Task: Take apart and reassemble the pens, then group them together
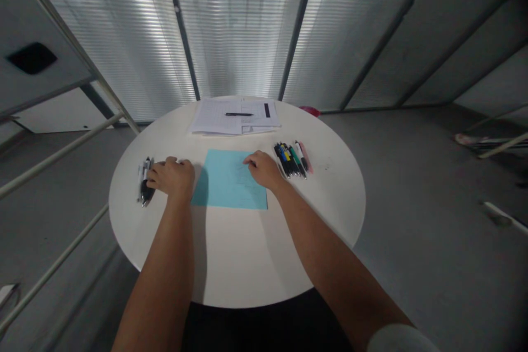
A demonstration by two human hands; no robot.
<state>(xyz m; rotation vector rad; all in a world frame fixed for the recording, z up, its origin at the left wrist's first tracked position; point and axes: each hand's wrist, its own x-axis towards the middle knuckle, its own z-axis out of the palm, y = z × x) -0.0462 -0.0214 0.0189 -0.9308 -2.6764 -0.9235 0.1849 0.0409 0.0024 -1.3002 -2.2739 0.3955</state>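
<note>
On the left of the round table, my left hand [172, 175] lies palm down beside a small bunch of black and white pens [145, 182]. Its fingers are bent and apart, with the fingertips at the pens' edge; whether they grip one is hidden. My right hand [264, 169] rests over the right side of a light blue sheet [225, 181]. The fingers there are curled in, thumb and index close together, with no pen showing. Faint marks can be made out on the sheet near that hand.
Several pens [291, 159] in mixed colours lie side by side right of the blue sheet. White papers [216, 116] with a black pen [239, 114] on top lie at the far side of the white table [235, 264]. Metal rails [61, 154] stand left of it.
</note>
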